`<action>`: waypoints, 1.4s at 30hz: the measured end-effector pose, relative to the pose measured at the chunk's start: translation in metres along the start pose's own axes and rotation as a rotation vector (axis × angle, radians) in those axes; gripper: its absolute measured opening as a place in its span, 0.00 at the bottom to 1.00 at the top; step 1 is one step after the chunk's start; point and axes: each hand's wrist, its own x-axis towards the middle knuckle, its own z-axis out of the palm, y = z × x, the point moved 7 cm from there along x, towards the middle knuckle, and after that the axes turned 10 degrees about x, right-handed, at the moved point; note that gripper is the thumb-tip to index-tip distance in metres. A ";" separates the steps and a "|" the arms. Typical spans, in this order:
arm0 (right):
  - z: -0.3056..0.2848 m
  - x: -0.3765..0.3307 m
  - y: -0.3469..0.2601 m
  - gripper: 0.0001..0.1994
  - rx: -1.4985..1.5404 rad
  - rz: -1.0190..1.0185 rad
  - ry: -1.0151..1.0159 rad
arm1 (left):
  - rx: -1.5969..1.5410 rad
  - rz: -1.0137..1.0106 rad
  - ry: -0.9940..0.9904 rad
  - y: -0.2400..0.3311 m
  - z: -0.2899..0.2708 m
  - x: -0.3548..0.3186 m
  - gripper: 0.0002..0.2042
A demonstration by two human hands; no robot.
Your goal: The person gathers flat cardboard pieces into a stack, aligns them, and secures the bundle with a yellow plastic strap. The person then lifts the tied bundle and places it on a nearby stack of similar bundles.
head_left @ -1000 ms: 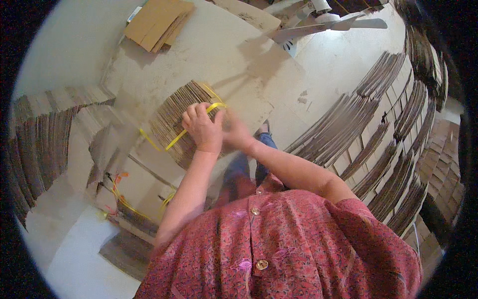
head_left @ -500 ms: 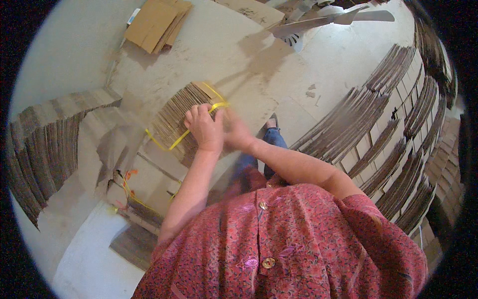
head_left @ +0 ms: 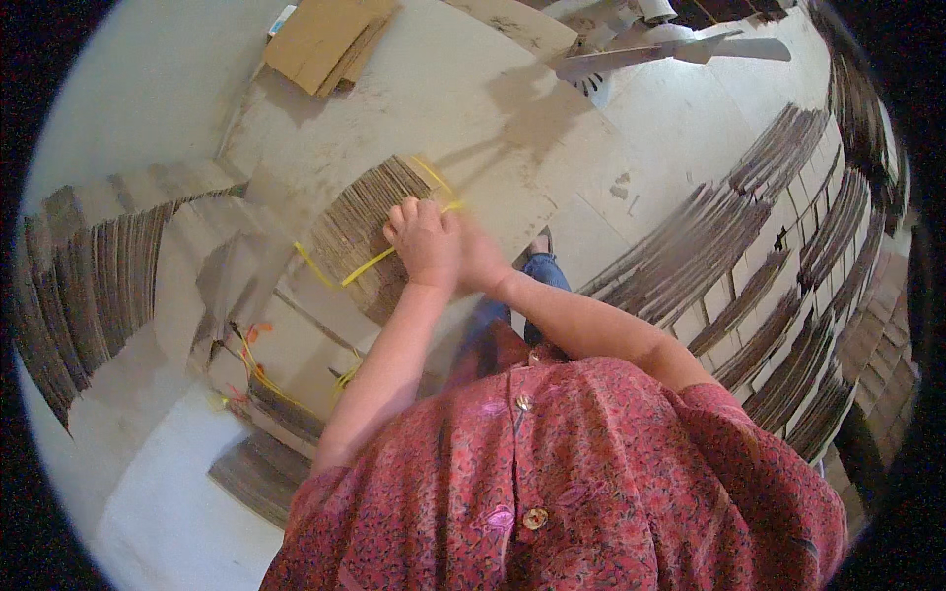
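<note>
A bundle of brown cardboard sheets stands on edge on the pale work surface in front of me. A yellow strap runs around it, passing under my hands. My left hand is closed over the strap at the near right side of the bundle, fingers curled. Close against it on the right is my right hand, blurred by motion, its fingers mostly hidden behind the left. The strap's far part shows beyond my fingertips, at the bundle's right end.
Flat cardboard pieces lie at the far left. Tall cardboard stacks stand on the left and more stacks line the right. Yellow and orange ties hang nearer me at the left. A fan stands at the far right.
Both hands have drawn together, the right pressing in close to the left. The raised yellow loop above my left fingers now sits lower. The view has shifted slightly.
</note>
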 end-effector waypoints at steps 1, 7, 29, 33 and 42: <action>0.000 -0.001 -0.003 0.39 0.002 -0.033 -0.006 | -0.002 -0.001 0.015 -0.001 -0.001 -0.001 0.08; -0.025 -0.015 -0.057 0.39 0.165 0.191 -0.076 | -0.392 -0.003 0.025 -0.022 -0.031 -0.014 0.08; -0.016 -0.018 -0.077 0.28 0.457 0.166 -0.097 | -0.137 0.324 -0.246 -0.167 -0.018 -0.040 0.05; -0.019 -0.015 -0.066 0.27 0.443 0.180 -0.102 | -0.240 0.310 -0.145 -0.170 -0.023 -0.043 0.04; -0.020 -0.019 -0.073 0.27 0.340 0.227 -0.149 | -0.707 -0.440 0.243 -0.262 -0.044 -0.066 0.10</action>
